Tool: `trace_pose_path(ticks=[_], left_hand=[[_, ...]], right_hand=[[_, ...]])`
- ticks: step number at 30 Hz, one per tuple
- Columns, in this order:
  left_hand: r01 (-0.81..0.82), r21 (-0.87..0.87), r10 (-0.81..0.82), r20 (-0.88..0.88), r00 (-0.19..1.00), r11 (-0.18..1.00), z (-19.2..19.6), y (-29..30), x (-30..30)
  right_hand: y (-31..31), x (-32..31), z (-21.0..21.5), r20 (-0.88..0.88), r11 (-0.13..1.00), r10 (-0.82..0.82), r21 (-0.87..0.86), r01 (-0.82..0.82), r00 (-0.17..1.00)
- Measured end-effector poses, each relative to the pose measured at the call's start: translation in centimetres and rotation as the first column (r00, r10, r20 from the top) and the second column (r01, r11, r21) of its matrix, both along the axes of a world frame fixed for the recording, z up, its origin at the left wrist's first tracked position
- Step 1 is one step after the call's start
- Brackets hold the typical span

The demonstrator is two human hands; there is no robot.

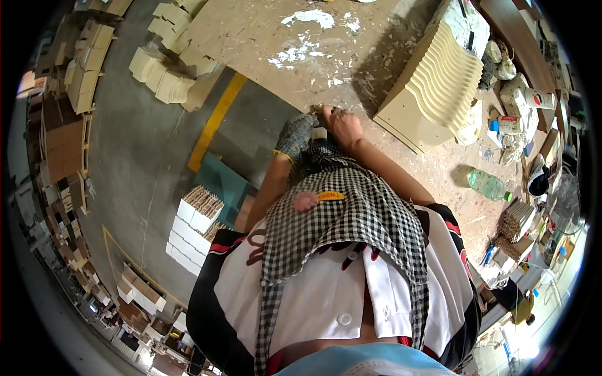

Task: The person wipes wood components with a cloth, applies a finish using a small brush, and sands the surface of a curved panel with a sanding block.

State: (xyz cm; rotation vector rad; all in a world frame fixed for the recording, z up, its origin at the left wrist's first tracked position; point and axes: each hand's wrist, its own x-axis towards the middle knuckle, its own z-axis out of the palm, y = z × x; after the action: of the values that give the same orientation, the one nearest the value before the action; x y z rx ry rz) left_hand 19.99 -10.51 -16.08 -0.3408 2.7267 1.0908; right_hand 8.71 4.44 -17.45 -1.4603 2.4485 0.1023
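My left hand (296, 135), in a grey knit glove with a yellow cuff, is at the worktable's near edge with its fingers bent together. My bare right hand (343, 128) is curled closed beside it, over the brown tabletop (263, 31). Whatever lies in the fingers is too small and hidden to name. A small white piece (319, 133) shows between the hands, next to my checked apron (351, 213). Right of my right hand stands a row of cream, wavy-edged panels (433, 88).
A green plastic bottle (489, 185) lies on the table at right, near a clutter of cups, bags and cloths. Cream pieces (160, 75) are stacked at the far left. White boxes (191, 229) stand on the floor at left, beyond a yellow floor line (216, 122).
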Motion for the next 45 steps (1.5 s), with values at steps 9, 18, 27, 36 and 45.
trace_pose_path(ticks=[9, 18, 27, 36, 45], left_hand=[[0.013, 0.011, -0.015, 0.158, 0.987, 1.000, 1.2, -0.8, -1.2], [0.110, -0.079, -0.105, 0.071, 0.992, 0.991, 1.2, -0.3, -1.5], [0.056, -0.126, -0.058, -0.016, 0.998, 0.990, 0.8, -0.7, -0.9], [0.004, -0.091, -0.003, 0.019, 1.000, 0.996, 0.3, -0.5, -0.4], [-0.026, -0.094, 0.007, -0.203, 0.979, 0.995, -3.1, -0.1, 0.9]], right_hand=[[2.0, 0.5, -0.8, 0.012, 0.999, 0.022, -0.036, -0.021, 1.000], [1.9, -0.4, -1.4, -0.020, 1.000, -0.023, -0.017, 0.022, 1.000], [0.9, -1.0, 1.7, 0.036, 0.996, -0.042, 0.083, 0.039, 0.998], [0.6, 0.0, -0.4, 0.047, 0.999, 0.005, 0.036, -0.007, 0.999], [1.3, 0.5, 0.3, 0.057, 0.999, 0.031, 0.024, -0.032, 0.998]])
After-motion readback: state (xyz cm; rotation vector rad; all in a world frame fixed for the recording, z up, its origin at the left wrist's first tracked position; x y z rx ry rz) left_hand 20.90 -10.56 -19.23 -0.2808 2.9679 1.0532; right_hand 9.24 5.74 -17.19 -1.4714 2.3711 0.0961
